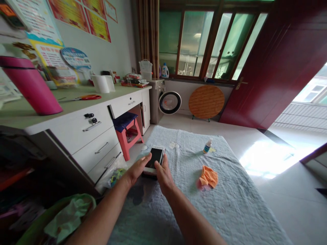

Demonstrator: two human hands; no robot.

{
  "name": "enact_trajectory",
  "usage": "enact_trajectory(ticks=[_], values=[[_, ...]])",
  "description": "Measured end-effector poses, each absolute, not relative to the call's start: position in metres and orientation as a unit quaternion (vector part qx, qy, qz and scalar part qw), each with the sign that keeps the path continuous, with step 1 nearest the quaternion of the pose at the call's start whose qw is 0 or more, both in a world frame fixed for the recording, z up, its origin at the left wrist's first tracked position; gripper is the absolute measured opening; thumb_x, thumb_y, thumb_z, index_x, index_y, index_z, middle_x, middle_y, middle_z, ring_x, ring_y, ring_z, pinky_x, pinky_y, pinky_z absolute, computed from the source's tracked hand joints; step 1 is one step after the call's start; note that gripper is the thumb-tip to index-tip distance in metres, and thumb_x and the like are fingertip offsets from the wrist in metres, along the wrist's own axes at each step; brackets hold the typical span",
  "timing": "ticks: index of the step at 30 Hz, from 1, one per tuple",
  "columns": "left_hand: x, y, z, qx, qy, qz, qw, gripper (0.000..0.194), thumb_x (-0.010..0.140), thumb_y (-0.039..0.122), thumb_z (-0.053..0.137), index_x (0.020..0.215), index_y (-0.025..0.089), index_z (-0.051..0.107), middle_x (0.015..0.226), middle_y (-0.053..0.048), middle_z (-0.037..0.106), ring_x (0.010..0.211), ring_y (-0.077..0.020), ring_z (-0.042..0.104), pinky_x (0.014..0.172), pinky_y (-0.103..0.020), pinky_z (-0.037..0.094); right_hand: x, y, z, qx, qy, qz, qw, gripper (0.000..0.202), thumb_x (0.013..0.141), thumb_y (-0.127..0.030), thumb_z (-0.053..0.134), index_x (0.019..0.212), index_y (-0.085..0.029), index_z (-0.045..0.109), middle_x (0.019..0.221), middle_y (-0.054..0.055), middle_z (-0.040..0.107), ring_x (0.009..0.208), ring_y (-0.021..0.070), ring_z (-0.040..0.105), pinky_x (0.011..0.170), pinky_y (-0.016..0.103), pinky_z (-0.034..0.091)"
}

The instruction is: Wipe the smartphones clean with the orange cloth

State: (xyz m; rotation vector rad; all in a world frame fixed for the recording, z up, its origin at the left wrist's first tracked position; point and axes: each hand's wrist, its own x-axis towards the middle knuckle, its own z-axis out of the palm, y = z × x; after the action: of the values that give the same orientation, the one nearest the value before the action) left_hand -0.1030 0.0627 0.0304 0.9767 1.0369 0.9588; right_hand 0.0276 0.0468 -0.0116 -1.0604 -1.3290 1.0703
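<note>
A white smartphone (156, 156) with a dark screen is between my two hands, above the left edge of a cloth-covered table. My left hand (136, 169) grips its left side, the thumb lying on the front. From the other side my right hand (165, 173) grips it, thumb near the screen's lower right. Another flat, pale-edged thing shows under the phone's lower end; I cannot make out what it is. To the right, a crumpled orange cloth (208, 177) lies on the light blue tablecloth (184, 207). Beyond it stands a small white-capped bottle (207, 146) with a blue label.
A white desk (94, 149) on the left bears a pink flask (33, 86), red-handled scissors (88, 97) and a paper roll (101, 83). A pink stool (130, 134) stands beneath it. Behind are an open-doored washing machine (156, 102) and a round wooden tabletop (206, 101). A green bin (90, 200) is lower left.
</note>
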Motion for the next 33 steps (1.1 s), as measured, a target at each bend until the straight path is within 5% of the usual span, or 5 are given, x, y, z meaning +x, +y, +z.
enact_trajectory(ticks=[6, 9, 15, 28, 33], values=[[-0.111, 0.054, 0.017, 0.504, 0.465, 0.479, 0.548, 0.057, 0.083, 0.060, 0.059, 0.117, 0.015, 0.065, 0.124, -0.015, 0.064, 0.132, -0.0313, 0.045, 0.107, -0.039, 0.038, 0.025, 0.042, -0.015, -0.486, -0.526, 0.447, 0.536, 0.072, 0.088, -0.043, 0.048, 0.150, -0.020, 0.023, 0.144, 0.008, 0.044, 0.140, 0.0272, 0.028, 0.114, 0.044, 0.028], [-0.111, 0.051, 0.013, 0.528, 0.481, 0.481, 0.508, 0.057, 0.083, 0.061, 0.059, 0.117, 0.016, 0.065, 0.128, -0.014, 0.062, 0.132, -0.0315, 0.044, 0.112, -0.038, 0.031, 0.022, 0.040, -0.015, -0.499, -0.519, 0.454, 0.525, 0.075, 0.087, -0.045, 0.049, 0.151, -0.018, 0.021, 0.153, 0.008, 0.030, 0.145, 0.0264, 0.018, 0.118, 0.044, 0.019], [-0.104, 0.048, 0.015, 0.538, 0.484, 0.489, 0.486, 0.056, 0.086, 0.059, 0.056, 0.121, 0.016, 0.062, 0.125, -0.012, 0.064, 0.124, -0.0329, 0.052, 0.106, -0.035, 0.039, 0.017, 0.040, -0.019, -0.510, -0.492, 0.467, 0.528, 0.080, 0.084, -0.043, 0.053, 0.151, -0.015, 0.019, 0.159, 0.008, 0.017, 0.146, 0.0269, 0.012, 0.120, 0.044, 0.010], [-0.108, 0.059, -0.011, 0.596, 0.506, 0.480, 0.398, 0.063, 0.090, 0.059, 0.045, 0.131, 0.012, 0.055, 0.129, -0.014, 0.061, 0.124, -0.0324, 0.053, 0.107, -0.047, 0.039, 0.016, 0.039, -0.016, -0.510, -0.496, 0.442, 0.546, 0.075, 0.087, -0.042, 0.050, 0.150, -0.011, 0.024, 0.157, 0.012, 0.023, 0.145, 0.0240, 0.019, 0.119, 0.039, 0.013], [-0.108, 0.058, -0.017, 0.590, 0.524, 0.497, 0.360, 0.066, 0.092, 0.060, 0.041, 0.138, 0.013, 0.047, 0.141, -0.014, 0.051, 0.133, -0.0295, 0.044, 0.114, -0.046, 0.030, 0.036, 0.043, 0.009, -0.514, -0.526, 0.450, 0.507, 0.062, 0.087, -0.043, 0.048, 0.142, -0.014, 0.040, 0.142, 0.013, 0.046, 0.134, 0.0253, 0.040, 0.113, 0.040, 0.029]])
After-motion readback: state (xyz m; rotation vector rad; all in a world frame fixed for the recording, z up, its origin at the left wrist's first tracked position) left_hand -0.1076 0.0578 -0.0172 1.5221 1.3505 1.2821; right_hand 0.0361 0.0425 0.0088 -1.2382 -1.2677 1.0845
